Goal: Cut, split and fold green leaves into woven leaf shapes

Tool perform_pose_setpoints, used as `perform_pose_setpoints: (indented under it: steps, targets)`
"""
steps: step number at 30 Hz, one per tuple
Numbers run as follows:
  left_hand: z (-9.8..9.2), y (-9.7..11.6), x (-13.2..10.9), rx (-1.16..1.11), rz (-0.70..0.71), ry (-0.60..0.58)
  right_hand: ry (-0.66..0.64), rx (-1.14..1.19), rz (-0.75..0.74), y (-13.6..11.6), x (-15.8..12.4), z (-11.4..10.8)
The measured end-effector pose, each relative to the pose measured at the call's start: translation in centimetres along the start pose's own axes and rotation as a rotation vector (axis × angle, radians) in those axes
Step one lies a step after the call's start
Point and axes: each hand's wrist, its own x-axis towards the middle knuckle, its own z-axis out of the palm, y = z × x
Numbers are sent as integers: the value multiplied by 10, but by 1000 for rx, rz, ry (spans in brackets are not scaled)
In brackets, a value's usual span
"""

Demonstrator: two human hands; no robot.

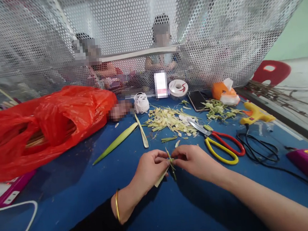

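Observation:
Low over the blue table, both hands meet around a small knotted piece of green leaf strip. My left hand is closed, pinching it between thumb and fingers; a pale leaf end sticks out below. From the other side, my right hand pinches the same piece with its fingertips. Just ahead are a heap of pale green leaf scraps, a long green leaf and a narrow pale strip. Scissors with red and yellow handles lie to the right, blades apart.
At the left spreads a red plastic bag. White string, a ribbon roll, a phone and an orange tissue holder line the back. A yellow glue gun trails a black cable at the right.

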Motion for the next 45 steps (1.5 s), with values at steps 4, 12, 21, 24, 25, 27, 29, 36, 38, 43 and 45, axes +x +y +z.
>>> perform_pose_setpoints:
  steps: [4, 12, 21, 24, 25, 27, 29, 36, 38, 43, 45]
  targets:
    - [-2, -4, 3, 168, 64, 3, 58, -129, -86, 6, -5, 3]
    - [-13, 4, -10, 757, 429, 142, 81, -168, -110, 11, -1, 11]
    - [-29, 11, 8, 1010, 794, -239, 83, -152, -100, 9, -1, 11]
    - [-33, 13, 16, 1056, 854, -312, 82, -155, -100, 8, -1, 10]
    - [-33, 14, 18, 1063, 862, -325, 83, -155, -101, 8, -1, 10]
    - [-34, 15, 23, 1060, 877, -353, 80, -157, -103, 9, -2, 11]
    - [-34, 16, 27, 1032, 896, -400, 75, -159, -109, 9, -2, 11]
    - [-34, 17, 35, 889, 829, -502, 54, -155, -95, 9, -3, 10]
    - [-34, 17, 34, 800, 738, -458, 46, -164, -92, 9, -3, 10]
    - [-32, 15, 35, 496, 457, -336, 52, -170, -80, 9, -3, 10]
    - [-30, 14, 36, 399, 361, -337, 49, -166, -74, 9, -3, 10]
